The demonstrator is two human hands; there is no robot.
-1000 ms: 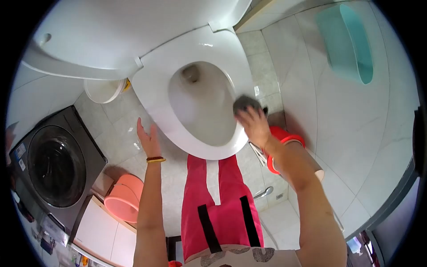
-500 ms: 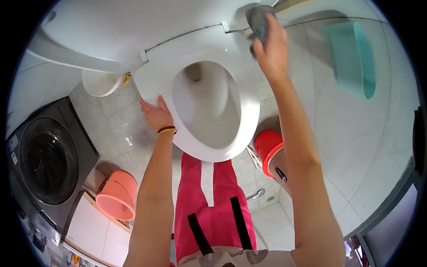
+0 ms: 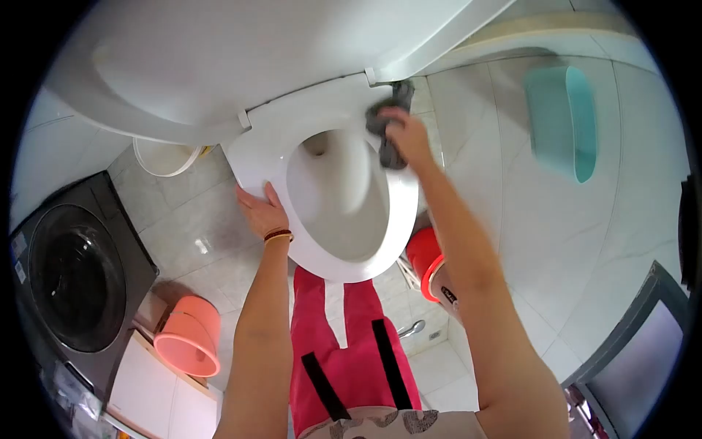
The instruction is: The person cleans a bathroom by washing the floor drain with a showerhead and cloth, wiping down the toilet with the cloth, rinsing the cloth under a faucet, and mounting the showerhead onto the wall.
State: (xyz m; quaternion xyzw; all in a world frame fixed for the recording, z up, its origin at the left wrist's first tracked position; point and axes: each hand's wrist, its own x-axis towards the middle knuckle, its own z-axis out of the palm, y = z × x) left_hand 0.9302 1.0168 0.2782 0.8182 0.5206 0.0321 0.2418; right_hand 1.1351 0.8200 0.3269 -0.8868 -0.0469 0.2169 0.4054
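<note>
A dark grey cloth lies bunched under my right hand, whose fingers are closed on it. The cloth presses on the back right part of the white toilet seat, beside the bowl opening. My left hand rests at the seat's left edge, fingers stretched out and holding nothing. Behind the seat the white lid stands raised. Inside the toilet bowl the white walls show, with a darker drain toward the back.
A white bucket stands on the floor left of the toilet. Farther left are a dark front-loading washer and a pink bucket. A red bucket is at the right, below a teal bin. A shower head lies lower down.
My right hand has moved the cloth from beyond the seat's back right corner down onto the seat. My left hand stays at the left edge. The head view has shifted slightly.
</note>
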